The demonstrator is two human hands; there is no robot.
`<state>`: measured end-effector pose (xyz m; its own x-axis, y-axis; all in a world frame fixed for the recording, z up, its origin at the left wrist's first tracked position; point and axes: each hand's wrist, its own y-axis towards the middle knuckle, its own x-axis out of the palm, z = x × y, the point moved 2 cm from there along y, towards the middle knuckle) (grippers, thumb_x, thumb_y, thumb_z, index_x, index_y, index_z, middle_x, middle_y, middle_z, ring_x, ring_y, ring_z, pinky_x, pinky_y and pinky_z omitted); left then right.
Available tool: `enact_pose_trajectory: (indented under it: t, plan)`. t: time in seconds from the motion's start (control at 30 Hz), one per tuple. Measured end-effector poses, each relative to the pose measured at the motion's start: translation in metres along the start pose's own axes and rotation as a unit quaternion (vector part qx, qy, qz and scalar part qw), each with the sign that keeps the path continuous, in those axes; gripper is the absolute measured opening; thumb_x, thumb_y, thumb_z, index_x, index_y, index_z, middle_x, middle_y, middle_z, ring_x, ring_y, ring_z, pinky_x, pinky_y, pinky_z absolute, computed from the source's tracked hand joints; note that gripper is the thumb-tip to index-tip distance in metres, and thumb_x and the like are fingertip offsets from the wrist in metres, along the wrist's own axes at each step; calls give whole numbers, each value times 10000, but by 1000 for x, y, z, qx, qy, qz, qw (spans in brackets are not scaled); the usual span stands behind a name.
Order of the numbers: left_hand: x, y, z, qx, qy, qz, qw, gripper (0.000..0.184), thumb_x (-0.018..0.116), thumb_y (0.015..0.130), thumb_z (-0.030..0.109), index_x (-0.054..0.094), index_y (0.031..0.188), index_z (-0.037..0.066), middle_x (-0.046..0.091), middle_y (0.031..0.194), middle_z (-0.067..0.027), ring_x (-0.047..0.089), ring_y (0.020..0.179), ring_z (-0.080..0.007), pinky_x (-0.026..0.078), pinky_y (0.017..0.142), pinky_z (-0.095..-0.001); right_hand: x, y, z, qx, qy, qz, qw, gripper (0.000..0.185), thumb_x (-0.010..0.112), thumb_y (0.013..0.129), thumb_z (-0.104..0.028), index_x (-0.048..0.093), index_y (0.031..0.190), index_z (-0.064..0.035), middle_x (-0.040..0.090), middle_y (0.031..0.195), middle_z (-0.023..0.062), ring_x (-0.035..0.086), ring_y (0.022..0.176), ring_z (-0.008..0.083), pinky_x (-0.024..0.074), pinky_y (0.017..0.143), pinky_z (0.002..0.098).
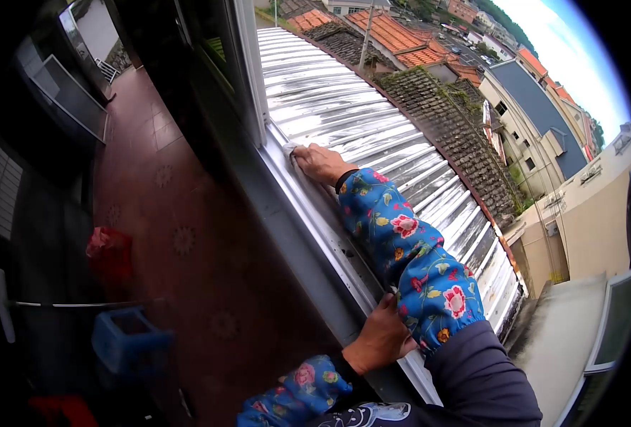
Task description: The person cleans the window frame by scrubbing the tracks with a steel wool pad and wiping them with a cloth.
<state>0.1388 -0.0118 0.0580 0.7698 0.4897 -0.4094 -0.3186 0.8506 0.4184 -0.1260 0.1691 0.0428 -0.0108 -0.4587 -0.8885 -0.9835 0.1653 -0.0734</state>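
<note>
My right hand (pixel 321 164) is closed on a whitish cloth (pixel 289 149), pressed to the metal window track (pixel 297 192) near the upright frame. A blue floral sleeve cover (pixel 408 235) runs along that arm, which reaches across the sill. Lower down, my left hand (pixel 379 336) rests over the same sill, under the right forearm. Its fingers are curled and partly hidden behind the right sleeve; a small pale bit shows by the thumb, and what it grips I cannot make out.
The window frame (pixel 251 71) rises beyond my right hand. Outside lies a corrugated metal roof (pixel 344 107), with tiled roofs and buildings further off. Indoors, a blue plastic stool (pixel 130 341), a red bag (pixel 109 249) and a pole-like handle (pixel 80 304) stand over the reddish tiled floor (pixel 187 192).
</note>
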Motion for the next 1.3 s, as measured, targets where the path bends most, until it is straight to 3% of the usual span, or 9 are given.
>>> enact_pose_trajectory:
  t: [0.1,0.23,0.37,0.5,0.6,0.63,0.73,0.8,1.3]
  plan:
    - [-6,2,2,-9,-16,10,1000,381,714,688,281,648,993,63,594,1110,-162,505,1112,-348,344,1028,-436,-2,-16,-6,13,-2,29,999,338,390,972,-290,556,1216,-127,575,1030,194,574,966,356,470,845,393]
    - [3,3,0,-11,63,-17,998,331,756,653,208,655,920,39,629,1002,-166,559,1025,-324,431,945,-405,10,-39,5,-31,-22,69,997,324,366,980,-318,587,1160,-164,588,1015,174,591,966,329,492,842,415]
    - [16,5,14,106,49,72,991,288,761,624,154,654,863,36,645,822,-174,608,860,-347,474,864,-419,13,-83,8,-31,-35,78,996,312,371,978,-310,567,1170,-159,574,1010,175,596,943,337,496,831,423]
    - [60,-16,48,98,-14,57,993,267,726,596,94,632,838,32,632,766,-147,610,766,-358,490,811,-417,16,-141,16,-32,-15,73,997,287,394,968,-283,568,1152,-150,563,999,183,605,904,355,502,803,433]
    - [97,-39,64,97,-34,20,994,488,813,617,216,631,1054,96,650,1021,-117,630,928,-325,492,856,-434,22,-189,19,-40,-51,82,995,244,390,982,-264,537,1123,-131,531,972,160,596,863,341,499,785,425]
    - [97,-42,78,113,-43,31,992,490,805,603,197,632,1049,97,652,979,-115,630,887,-332,501,813,-425,23,-203,20,-40,-48,77,995,235,405,975,-266,549,1107,-136,529,953,157,599,830,346,504,754,430]
    - [112,-52,115,118,-92,23,988,253,717,629,101,598,845,46,595,708,-128,595,703,-340,489,722,-408,25,-250,21,-42,-27,94,994,232,440,942,-245,576,1101,-147,545,972,196,613,835,362,511,729,449]
    - [129,-70,127,107,-97,-3,989,211,711,651,111,594,818,58,578,666,-114,571,645,-329,462,657,-403,31,-278,26,-59,-20,113,992,206,449,940,-242,584,1056,-139,538,951,189,611,789,351,506,689,439]
    - [194,-129,210,49,-234,-117,964,140,664,662,45,528,630,53,528,596,-111,538,577,-300,423,536,-382,39,-488,33,-40,-7,161,986,76,558,871,-197,590,895,-132,543,861,110,587,712,322,482,608,425]
